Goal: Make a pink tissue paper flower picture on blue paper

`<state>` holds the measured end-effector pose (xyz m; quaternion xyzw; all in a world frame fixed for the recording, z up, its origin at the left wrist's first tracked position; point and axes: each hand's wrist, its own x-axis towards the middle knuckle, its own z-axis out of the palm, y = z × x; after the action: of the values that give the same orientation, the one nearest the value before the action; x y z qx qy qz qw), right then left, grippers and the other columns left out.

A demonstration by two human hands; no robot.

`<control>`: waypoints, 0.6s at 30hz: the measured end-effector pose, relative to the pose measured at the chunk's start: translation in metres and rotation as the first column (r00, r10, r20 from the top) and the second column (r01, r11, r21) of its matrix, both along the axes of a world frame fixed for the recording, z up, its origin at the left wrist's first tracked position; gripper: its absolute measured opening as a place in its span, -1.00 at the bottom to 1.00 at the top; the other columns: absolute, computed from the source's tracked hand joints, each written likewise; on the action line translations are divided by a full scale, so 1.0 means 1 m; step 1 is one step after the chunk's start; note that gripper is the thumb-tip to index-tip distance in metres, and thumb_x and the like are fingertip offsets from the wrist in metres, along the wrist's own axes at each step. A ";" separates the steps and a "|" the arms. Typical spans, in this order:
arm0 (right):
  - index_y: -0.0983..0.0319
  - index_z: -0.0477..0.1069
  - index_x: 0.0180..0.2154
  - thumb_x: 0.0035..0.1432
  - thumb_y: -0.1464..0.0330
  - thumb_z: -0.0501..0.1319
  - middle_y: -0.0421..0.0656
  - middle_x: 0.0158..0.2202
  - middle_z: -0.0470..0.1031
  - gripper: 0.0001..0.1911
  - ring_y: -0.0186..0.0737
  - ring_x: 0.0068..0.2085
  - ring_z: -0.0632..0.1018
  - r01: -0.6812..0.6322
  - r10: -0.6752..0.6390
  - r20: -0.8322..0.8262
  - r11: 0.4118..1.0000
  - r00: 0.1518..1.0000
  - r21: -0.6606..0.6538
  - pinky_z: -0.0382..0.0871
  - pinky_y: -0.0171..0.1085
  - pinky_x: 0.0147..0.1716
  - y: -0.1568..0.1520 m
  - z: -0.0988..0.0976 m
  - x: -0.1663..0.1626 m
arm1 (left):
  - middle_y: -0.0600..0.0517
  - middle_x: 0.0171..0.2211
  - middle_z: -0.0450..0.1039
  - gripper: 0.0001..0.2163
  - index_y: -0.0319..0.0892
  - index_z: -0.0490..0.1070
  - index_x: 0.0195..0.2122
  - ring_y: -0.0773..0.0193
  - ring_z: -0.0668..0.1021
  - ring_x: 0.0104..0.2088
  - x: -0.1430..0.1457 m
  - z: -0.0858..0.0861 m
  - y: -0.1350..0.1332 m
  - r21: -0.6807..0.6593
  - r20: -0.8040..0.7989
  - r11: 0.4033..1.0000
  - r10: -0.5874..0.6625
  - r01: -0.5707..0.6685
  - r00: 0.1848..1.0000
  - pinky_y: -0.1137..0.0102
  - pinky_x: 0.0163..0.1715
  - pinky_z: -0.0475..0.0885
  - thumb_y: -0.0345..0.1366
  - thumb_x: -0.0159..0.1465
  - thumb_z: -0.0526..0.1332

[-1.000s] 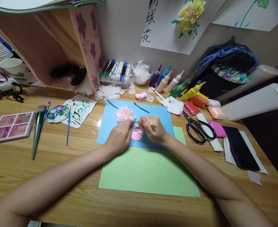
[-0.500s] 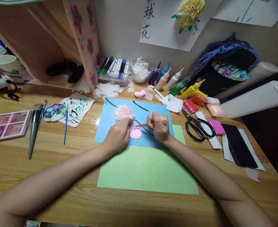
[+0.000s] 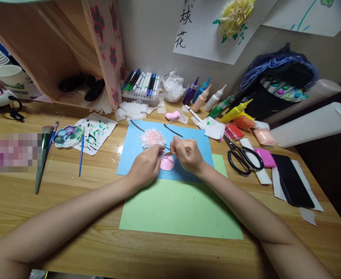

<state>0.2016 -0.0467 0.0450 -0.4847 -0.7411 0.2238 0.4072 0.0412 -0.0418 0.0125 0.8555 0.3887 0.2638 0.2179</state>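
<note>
My left hand is closed in a pinch over the blue paper, on a small pale, thin piece that looks like tissue; the fingers partly hide it. My right hand is wrapped round a thin brown stick, whose tip points left at the pinched piece. Below the fingertips lies a flat round pink clay patch. Just beyond my left hand sits a fluffy pink and white pompom flower on the blue paper, near dark painted lines. Green paper lies underneath.
Black-handled scissors, a pink clay block and a phone lie to the right. Paint bottles, markers and a bowl of tissue stand behind. Brushes and a paint-stained sheet are at left.
My right hand has moved left with the stick, closer to my left hand. The left hand keeps its pinch in nearly the same place.
</note>
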 end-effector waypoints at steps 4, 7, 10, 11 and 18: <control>0.21 0.05 -0.71 0.30 0.21 -0.14 -0.25 -0.74 0.10 -0.46 -0.41 -0.68 0.17 -0.098 0.090 0.179 0.995 0.980 0.034 0.01 -0.31 -0.60 0.004 0.006 -0.011 | -0.03 -0.36 0.41 -0.87 -0.18 0.21 -0.26 0.22 0.47 -0.32 0.000 -0.003 0.001 0.033 -0.017 0.999 0.014 -0.014 1.000 0.35 -0.31 0.36 -0.47 0.25 -0.06; 0.21 0.08 -0.71 0.28 0.22 -0.07 -0.25 -0.74 0.12 -0.48 -0.42 -0.67 0.16 -0.126 0.120 0.184 0.992 0.976 0.019 -0.01 -0.32 -0.61 0.004 0.011 -0.012 | -0.03 -0.39 0.40 -0.88 -0.17 0.21 -0.29 0.22 0.46 -0.35 0.000 -0.004 0.001 0.048 -0.021 0.999 0.024 -0.023 0.999 0.35 -0.33 0.36 -0.46 0.24 -0.07; 0.22 0.09 -0.74 0.29 0.16 -0.10 -0.26 -0.76 0.13 -0.42 -0.44 -0.69 0.19 -0.079 0.078 -0.014 0.991 0.997 -0.106 0.06 -0.35 -0.64 0.005 0.024 0.001 | -0.03 -0.33 0.42 -0.82 -0.18 0.22 -0.18 0.23 0.47 -0.30 -0.001 -0.003 0.000 0.010 -0.004 1.000 0.005 -0.005 1.000 0.34 -0.28 0.37 -0.48 0.25 -0.07; 0.22 0.08 -0.75 0.30 0.14 -0.12 -0.27 -0.78 0.11 -0.40 -0.45 -0.71 0.19 -0.068 0.052 -0.104 0.985 0.993 -0.156 0.06 -0.36 -0.67 0.006 0.030 0.009 | -0.03 -0.30 0.43 -0.79 -0.18 0.22 -0.14 0.23 0.48 -0.27 -0.002 -0.003 0.000 -0.001 0.004 1.000 -0.001 0.001 1.000 0.33 -0.26 0.38 -0.48 0.24 -0.07; 0.23 0.28 -0.56 0.22 0.12 0.04 -0.25 -0.66 0.32 -0.58 -0.40 -0.64 0.36 0.080 -0.091 -0.351 0.996 0.932 -0.046 0.20 -0.39 -0.66 0.029 0.054 0.072 | -0.07 -0.24 0.45 -0.77 -0.20 0.23 -0.11 0.20 0.49 -0.22 -0.003 -0.002 0.000 -0.009 0.030 1.000 0.005 -0.005 1.000 0.29 -0.22 0.42 -0.48 0.24 -0.07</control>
<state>0.2738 -0.0182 0.0991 -0.4749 -0.6307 0.3004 0.5352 0.0379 -0.0420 0.0108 0.8495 0.3886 0.2753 0.2270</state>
